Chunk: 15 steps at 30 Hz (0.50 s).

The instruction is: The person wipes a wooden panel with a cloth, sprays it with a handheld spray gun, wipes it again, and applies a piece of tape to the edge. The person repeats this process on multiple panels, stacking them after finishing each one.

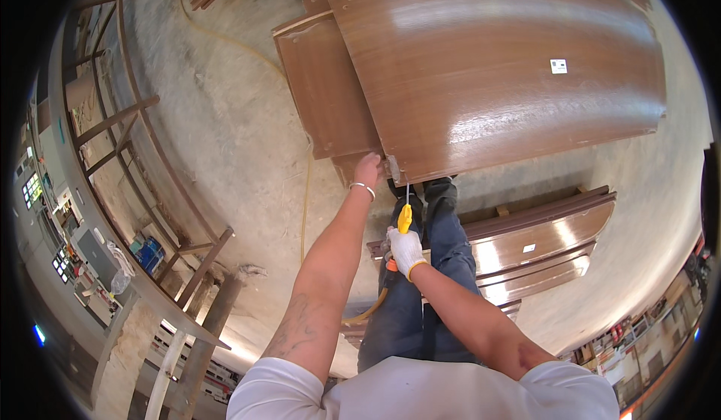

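My right hand (406, 252), in a white knitted glove, is closed around a yellow air blow gun (405, 218). Its thin metal nozzle points up to the near edge of a large brown wood-grain panel (496, 67). A yellow hose (373, 309) trails from the gun's orange fitting. My bare left hand (367, 170) is at the panel's near left corner, fingers apart and stretched toward it. Beside those fingers, a strip of clear film (393, 168) lies on the corner. Another brown panel (328, 82) shows beneath, sticking out to the left.
More brown panels (541, 247) lie stacked at the right of my legs. On the left stands a dark metal frame (143, 112). The hose's far length (225, 38) runs over the concrete floor (233, 119). Cluttered shelving (638, 345) lines the lower right.
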{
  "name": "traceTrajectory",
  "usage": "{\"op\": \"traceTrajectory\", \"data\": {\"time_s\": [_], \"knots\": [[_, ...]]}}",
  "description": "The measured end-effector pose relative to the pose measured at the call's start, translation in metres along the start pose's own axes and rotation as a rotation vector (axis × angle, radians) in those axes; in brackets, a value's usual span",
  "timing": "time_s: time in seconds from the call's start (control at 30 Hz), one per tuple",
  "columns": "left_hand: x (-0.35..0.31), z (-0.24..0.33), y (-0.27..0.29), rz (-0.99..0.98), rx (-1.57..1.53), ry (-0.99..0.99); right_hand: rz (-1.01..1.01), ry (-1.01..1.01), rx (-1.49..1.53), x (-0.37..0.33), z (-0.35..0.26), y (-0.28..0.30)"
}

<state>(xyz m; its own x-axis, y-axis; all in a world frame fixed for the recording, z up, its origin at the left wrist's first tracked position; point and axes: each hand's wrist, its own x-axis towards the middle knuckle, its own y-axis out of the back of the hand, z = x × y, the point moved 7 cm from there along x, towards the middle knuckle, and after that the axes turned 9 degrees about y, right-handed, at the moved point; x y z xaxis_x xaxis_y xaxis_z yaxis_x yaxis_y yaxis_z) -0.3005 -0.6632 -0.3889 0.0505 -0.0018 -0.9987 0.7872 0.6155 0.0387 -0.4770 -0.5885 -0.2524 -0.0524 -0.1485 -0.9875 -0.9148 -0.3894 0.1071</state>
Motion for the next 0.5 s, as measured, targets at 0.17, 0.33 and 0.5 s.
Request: {"op": "traceTrajectory", "data": {"time_s": [0.17,0.33,0.5], "knots": [[0.007,-0.047,0.008,0.015,0.151,0.133,-0.030,-0.012,0.085,-0.017,-0.022,0.006],[0.001,-0.062,-0.012,-0.099,-0.145,0.122,-0.061,0.122,-0.112,-0.040,-0.064,0.003],[0.001,-0.040,-0.019,-0.099,-0.192,0.114,-0.012,0.126,-0.057,-0.050,-0.078,0.008]]}}
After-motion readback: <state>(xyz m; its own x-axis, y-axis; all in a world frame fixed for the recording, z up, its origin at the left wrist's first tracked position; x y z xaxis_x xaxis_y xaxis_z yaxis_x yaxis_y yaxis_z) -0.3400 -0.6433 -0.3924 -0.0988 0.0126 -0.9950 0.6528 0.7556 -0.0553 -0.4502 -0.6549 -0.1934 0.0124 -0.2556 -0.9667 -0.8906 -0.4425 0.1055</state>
